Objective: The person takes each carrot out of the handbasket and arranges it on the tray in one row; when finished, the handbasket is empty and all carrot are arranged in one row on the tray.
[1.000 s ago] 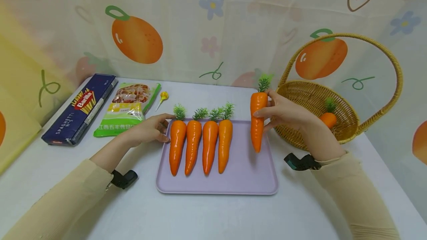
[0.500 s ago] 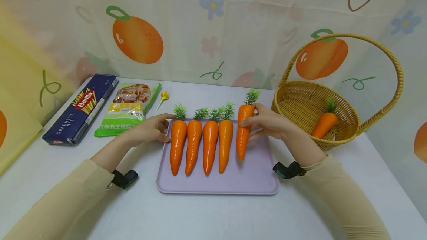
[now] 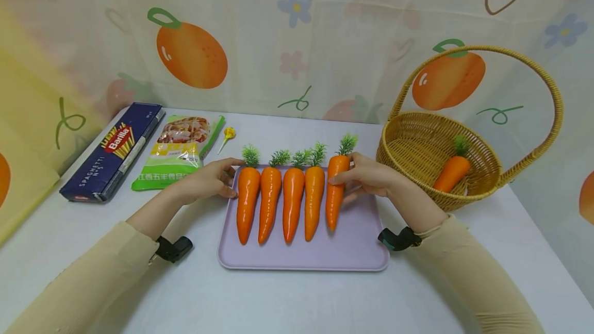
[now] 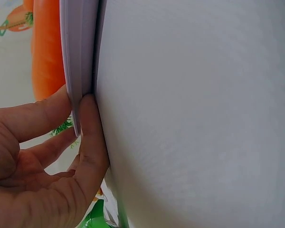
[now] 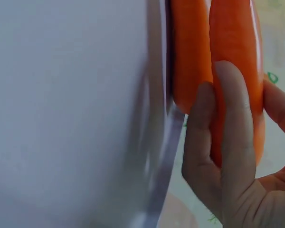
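Note:
My right hand (image 3: 368, 177) grips an orange carrot (image 3: 332, 210) with a green leafy top, leaves toward the back. Fingers lie along both its sides in the right wrist view, where the carrot (image 5: 237, 38) stands off the tray surface beside another carrot (image 5: 190, 52). Below is a light purple tray (image 3: 278, 261), with several carrots (image 3: 292, 205) lying side by side on its left and middle. At the tray's left back corner, my left hand (image 3: 211, 182) pinches the rim (image 4: 78, 57); the left wrist view has the thumb above and a finger underneath.
A wicker basket (image 3: 408, 140) with a tall handle stands at the right, one carrot (image 3: 452, 174) inside. To the left lie a blue spaghetti box (image 3: 111, 153), a green food packet (image 3: 178, 151) and a yellow lollipop (image 3: 229, 133). A printed cloth hangs behind.
The right hand has carried its carrot leftward from beside the basket, then lowered it toward the tray next to the row. The left hand has stayed at the tray's corner.

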The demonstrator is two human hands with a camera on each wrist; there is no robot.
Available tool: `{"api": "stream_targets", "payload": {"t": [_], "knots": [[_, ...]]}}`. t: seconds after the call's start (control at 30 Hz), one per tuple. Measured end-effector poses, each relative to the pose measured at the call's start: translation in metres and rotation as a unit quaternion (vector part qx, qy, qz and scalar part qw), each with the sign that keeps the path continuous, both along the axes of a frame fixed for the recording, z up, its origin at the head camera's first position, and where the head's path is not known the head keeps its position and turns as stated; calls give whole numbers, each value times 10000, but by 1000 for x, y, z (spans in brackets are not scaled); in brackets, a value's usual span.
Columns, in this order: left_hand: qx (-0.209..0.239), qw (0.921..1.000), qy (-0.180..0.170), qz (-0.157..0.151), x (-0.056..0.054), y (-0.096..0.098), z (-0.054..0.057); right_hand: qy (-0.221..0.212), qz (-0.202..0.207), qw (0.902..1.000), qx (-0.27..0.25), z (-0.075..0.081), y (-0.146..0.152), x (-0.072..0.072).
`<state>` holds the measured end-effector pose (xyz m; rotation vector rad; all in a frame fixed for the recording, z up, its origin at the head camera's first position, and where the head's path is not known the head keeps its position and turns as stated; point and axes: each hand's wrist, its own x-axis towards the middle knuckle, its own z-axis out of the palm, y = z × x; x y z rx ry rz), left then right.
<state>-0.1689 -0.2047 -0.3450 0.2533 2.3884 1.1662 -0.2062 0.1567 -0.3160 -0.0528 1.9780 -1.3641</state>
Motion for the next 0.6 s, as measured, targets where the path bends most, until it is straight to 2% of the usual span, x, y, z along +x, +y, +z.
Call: {"api": "stream_targets", "payload": {"t": [0.33,0.6], "knots": [[4,10000,29,-29,-1,-1,-1,-64,79,9997,238,-10,-4,2],[53,10000,38,-24,0,-1,-1,-85,226,9985,485,-11,-10,5]]}}
